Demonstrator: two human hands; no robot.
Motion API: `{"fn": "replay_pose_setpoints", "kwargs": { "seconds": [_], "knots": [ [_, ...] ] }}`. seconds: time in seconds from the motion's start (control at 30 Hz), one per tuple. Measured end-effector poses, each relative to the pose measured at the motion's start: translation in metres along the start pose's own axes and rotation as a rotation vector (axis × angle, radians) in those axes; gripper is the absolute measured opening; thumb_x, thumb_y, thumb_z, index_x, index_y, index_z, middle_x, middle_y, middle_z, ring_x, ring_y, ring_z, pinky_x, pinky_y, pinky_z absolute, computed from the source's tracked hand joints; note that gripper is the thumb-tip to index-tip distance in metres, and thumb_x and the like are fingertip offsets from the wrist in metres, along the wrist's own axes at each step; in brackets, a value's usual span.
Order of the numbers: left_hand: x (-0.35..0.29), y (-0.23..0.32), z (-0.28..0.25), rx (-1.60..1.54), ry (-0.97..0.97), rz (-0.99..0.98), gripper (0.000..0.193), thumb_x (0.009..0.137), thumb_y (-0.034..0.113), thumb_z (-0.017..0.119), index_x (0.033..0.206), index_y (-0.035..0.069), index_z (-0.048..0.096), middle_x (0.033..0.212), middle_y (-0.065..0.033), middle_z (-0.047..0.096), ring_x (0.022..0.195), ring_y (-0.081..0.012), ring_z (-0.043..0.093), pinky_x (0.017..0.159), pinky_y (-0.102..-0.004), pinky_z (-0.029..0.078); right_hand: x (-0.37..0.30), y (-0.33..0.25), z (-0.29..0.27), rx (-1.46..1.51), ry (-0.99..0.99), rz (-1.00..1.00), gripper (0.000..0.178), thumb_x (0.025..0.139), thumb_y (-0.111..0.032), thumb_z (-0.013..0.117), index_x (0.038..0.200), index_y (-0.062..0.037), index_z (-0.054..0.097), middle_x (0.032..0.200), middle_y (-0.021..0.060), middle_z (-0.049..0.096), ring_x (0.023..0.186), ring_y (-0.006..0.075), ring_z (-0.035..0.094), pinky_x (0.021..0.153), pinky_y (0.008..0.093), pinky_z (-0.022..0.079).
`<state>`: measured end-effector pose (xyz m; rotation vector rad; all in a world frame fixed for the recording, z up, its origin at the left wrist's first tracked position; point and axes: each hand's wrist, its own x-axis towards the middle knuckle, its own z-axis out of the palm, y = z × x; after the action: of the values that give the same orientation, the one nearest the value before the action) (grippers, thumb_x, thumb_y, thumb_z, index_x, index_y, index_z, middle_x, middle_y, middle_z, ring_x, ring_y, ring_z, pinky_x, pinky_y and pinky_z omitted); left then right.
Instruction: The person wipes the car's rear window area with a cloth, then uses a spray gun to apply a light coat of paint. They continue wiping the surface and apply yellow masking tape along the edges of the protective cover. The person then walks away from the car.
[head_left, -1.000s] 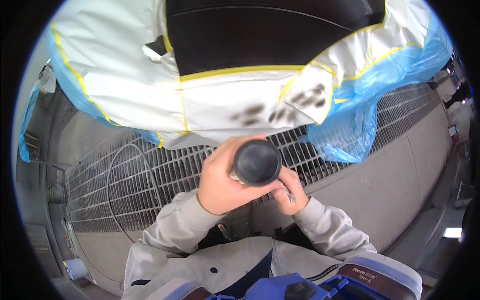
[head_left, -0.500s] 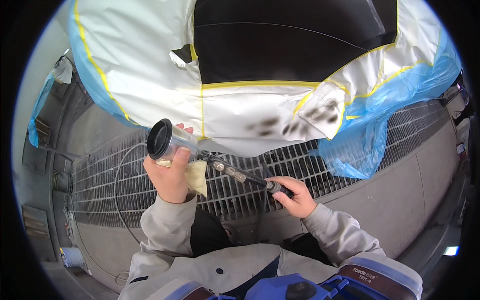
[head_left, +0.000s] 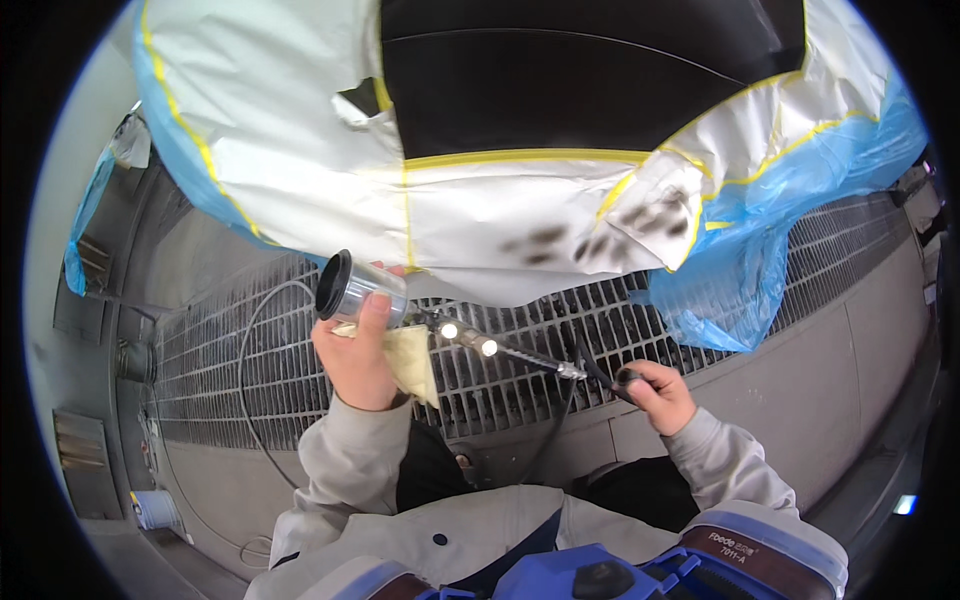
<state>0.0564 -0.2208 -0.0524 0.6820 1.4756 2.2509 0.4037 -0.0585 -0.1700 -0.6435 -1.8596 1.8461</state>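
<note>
A spray gun (head_left: 518, 357) with a clear-sided, dark-lidded cup (head_left: 378, 294) is tilted across the middle of the view. My left hand (head_left: 360, 352) is closed around the cup and also holds a cream cloth (head_left: 412, 362), which hangs below it. The gun's slim body slants down to the right and ends in a metal fitting (head_left: 572, 370). My right hand (head_left: 662, 396) is closed on the dark end of an air hose (head_left: 628, 380), right of that fitting. The hose bends close by the fitting; whether they touch, I cannot tell.
Ahead stands a car with a black panel (head_left: 540, 100), masked by white paper (head_left: 480, 220) with dark spray marks, yellow tape and blue plastic film (head_left: 735, 295). Below is a metal floor grating (head_left: 230, 370). A thin hose (head_left: 243, 375) curves at left, near a white-and-blue tub (head_left: 154, 510).
My right hand has moved right, away from the gun's fitting, with the hose end in it. The cup and my left hand have shifted slightly right.
</note>
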Motion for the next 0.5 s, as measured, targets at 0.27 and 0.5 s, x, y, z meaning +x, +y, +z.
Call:
{"fn": "replay_pose_setpoints", "kwargs": {
  "seconds": [0.27,0.5],
  "knots": [
    [-0.046,-0.063,0.044,0.515,-0.499,-0.124,0.052,0.086,-0.002,0.085,0.135,-0.004,0.071,0.128,-0.0139,0.078,0.112,-0.0177,0.073,0.102,-0.0347,0.057,-0.091,0.055,-0.152,0.472,1.013,0.006,0.050,0.113,-0.052,0.054,0.116,-0.0045,0.068,0.066,-0.0019,0.049,0.052,0.0111,0.043,0.050,0.0305,0.035],
    [-0.078,-0.224,0.107,0.367,-0.563,-0.369,0.038,0.090,0.016,0.094,0.119,0.002,0.073,0.110,-0.0048,0.079,0.097,-0.0120,0.071,0.090,-0.0307,0.057,-0.309,0.222,-0.240,0.410,1.859,0.370,0.046,0.108,-0.055,0.063,0.116,-0.0106,0.068,0.074,0.0038,0.058,0.059,0.0187,0.057,0.058,0.0392,0.052]
  ]
}}
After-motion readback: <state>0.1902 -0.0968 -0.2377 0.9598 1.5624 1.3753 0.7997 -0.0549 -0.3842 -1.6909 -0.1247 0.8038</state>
